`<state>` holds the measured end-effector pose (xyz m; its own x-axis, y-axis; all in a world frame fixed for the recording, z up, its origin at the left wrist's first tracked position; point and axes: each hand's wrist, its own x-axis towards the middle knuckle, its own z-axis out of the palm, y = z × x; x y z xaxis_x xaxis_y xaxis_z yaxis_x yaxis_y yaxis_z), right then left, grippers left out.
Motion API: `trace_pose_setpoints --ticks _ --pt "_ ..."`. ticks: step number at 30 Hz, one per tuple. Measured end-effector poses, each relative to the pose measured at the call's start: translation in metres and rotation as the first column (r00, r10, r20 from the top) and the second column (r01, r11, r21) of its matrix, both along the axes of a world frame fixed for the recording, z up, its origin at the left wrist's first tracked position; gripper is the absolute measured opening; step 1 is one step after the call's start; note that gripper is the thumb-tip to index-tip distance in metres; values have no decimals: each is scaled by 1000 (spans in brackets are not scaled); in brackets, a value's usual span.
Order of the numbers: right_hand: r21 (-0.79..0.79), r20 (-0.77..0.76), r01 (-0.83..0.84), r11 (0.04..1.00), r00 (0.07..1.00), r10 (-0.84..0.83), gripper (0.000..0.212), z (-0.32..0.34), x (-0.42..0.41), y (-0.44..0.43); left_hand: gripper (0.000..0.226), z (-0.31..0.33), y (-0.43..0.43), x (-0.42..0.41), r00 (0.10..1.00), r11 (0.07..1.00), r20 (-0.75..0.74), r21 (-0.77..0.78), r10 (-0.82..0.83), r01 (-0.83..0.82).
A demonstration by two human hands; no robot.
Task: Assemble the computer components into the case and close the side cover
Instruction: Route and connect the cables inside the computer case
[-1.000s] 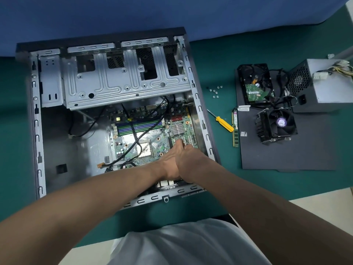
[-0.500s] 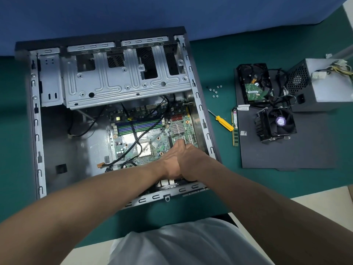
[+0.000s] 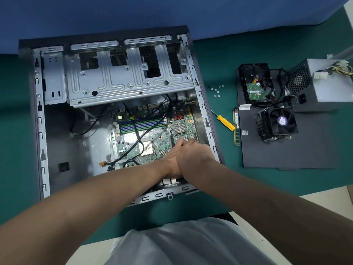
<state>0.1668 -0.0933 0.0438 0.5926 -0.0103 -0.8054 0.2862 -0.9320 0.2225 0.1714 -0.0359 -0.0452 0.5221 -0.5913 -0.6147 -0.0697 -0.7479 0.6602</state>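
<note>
The open computer case (image 3: 200, 96) lies on its side on the green table. The green motherboard (image 3: 149, 134) sits in its lower middle, with black cables running across it. My left hand (image 3: 171, 161) and my right hand (image 3: 194, 155) meet over the board's near right corner. The right hand overlaps the left, and the fingertips of both point down at the board and are hidden. The black side cover (image 3: 286, 153) lies flat to the right of the case, carrying the hard drive (image 3: 254, 83) and the CPU cooler fan (image 3: 278, 123).
A grey power supply (image 3: 328, 83) with loose wires stands at the far right. A yellow-handled screwdriver (image 3: 225, 122), a RAM stick (image 3: 236, 129) and several small screws (image 3: 216, 90) lie between case and cover. The metal drive cage (image 3: 124, 83) fills the case's far half.
Both hands stay at the same corner of the motherboard, with at most a slight shift of the fingers.
</note>
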Motion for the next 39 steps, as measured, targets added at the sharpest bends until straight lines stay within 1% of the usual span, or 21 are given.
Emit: trace_pose_setpoints --ticks 1,2,3,4,5,6,7,10,13,16,20,24,25,26,27,29,31,33,35,37,39 --pt "-58 2 -121 991 993 121 40 4 3 2 30 -6 1 -1 999 1000 -39 23 -9 10" --pt "-75 17 -252 965 967 254 30 10 4 0 9 1 4 -2 999 1000 -50 10 -9 10" --pt "-57 25 -410 910 911 412 23 15 7 -4 16 -3 6 -4 998 1000 -60 14 -3 4" --pt "-46 7 -513 857 858 514 22 22 8 -9 12 2 7 -4 999 998 -15 -46 32 -33" --pt "-36 12 -581 813 814 581 24 29 9 -17 13 7 6 -5 997 993 64 -110 37 -30" --pt "-30 21 -606 795 794 607 26 33 11 -25 27 8 6 -5 993 988 113 -155 32 -15" --pt "-13 38 -609 793 792 609 29 33 15 -32 33 3 4 -5 987 988 157 -150 -11 35" --pt "54 125 -644 763 763 635 42 34 17 -42 19 4 1 -5 944 987 317 -98 -94 131" --pt "97 150 -645 758 763 629 47 32 15 -44 22 3 2 -7 930 980 347 -104 -124 170" --pt "89 161 -675 732 735 659 41 29 12 -42 28 5 2 -5 966 988 250 -119 -63 95" --pt "82 119 -696 713 718 686 30 28 10 -41 17 12 1 -6 971 991 216 -63 -104 120" --pt "99 97 -678 728 735 671 22 30 9 -40 33 10 2 -6 984 994 167 -75 -60 74" --pt "103 91 -675 730 738 669 22 30 9 -40 32 10 2 -5 987 995 152 -86 -40 54" --pt "104 83 -671 734 742 666 24 30 9 -40 23 8 2 -5 989 996 141 -82 -33 45" --pt "108 80 -668 737 744 663 29 31 10 -40 15 7 2 -5 989 996 143 -81 -30 42" --pt "117 91 -663 739 748 657 34 34 11 -39 25 5 1 -6 983 997 176 -52 -49 59" --pt "126 88 -657 743 754 651 34 35 11 -38 29 3 0 -5 987 998 161 -45 -29 36" --pt "124 91 -671 731 742 665 31 36 10 -40 23 4 -1 -5 989 998 149 -61 -12 21" --pt "119 119 -687 717 727 676 26 36 9 -43 14 5 -2 -6 983 997 178 -67 -35 47" --pt "104 109 -685 721 729 676 23 34 8 -45 26 4 -2 -6 982 995 187 -80 -37 52" --pt "84 80 -679 730 735 674 25 32 8 -43 38 3 -1 -6 984 995 175 -83 -34 49"
